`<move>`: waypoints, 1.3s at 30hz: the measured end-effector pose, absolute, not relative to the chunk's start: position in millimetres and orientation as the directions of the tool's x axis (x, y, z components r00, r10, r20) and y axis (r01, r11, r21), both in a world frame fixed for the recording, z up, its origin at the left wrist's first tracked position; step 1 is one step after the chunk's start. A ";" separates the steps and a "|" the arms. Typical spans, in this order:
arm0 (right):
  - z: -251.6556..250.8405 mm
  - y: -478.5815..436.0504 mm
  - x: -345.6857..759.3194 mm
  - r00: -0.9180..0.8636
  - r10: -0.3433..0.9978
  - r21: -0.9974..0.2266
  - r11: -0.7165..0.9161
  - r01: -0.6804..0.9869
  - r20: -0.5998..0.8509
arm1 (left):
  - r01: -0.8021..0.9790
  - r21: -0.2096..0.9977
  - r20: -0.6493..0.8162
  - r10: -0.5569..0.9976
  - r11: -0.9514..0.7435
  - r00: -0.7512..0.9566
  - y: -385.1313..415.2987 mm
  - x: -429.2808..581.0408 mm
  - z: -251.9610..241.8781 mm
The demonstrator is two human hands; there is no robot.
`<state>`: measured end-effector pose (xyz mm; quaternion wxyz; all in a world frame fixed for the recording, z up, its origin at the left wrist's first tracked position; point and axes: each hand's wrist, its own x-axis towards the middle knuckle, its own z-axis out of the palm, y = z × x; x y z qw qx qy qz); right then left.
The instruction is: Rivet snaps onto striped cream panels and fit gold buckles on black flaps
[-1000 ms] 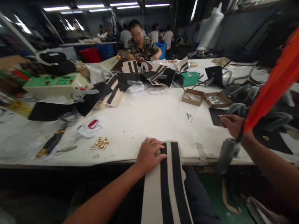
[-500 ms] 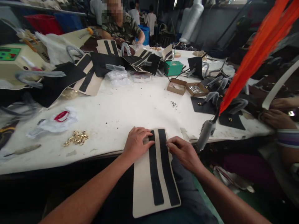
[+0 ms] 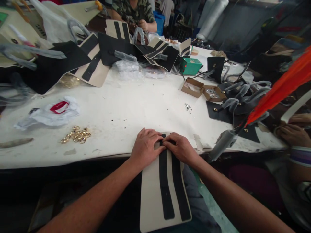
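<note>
striped panel (image 3: 167, 184) partly behind hands (image 3: 147, 148)

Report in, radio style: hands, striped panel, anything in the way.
Left hand, right hand together at striped panel's far end. Panel stripes facing up. Orange streamer off to the right, apart from both hands.

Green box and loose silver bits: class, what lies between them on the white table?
In the head view, an open cardboard box lies between the green box and the silver bits.
</note>
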<state>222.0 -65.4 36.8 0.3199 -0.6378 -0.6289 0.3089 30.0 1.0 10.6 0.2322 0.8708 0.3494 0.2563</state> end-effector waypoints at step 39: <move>31.5 -159.7 328.4 0.850 0.516 -0.819 -0.439 0.370 0.107 | 0.440 0.466 0.369 0.621 -0.767 0.691 6.9 26.5 6.1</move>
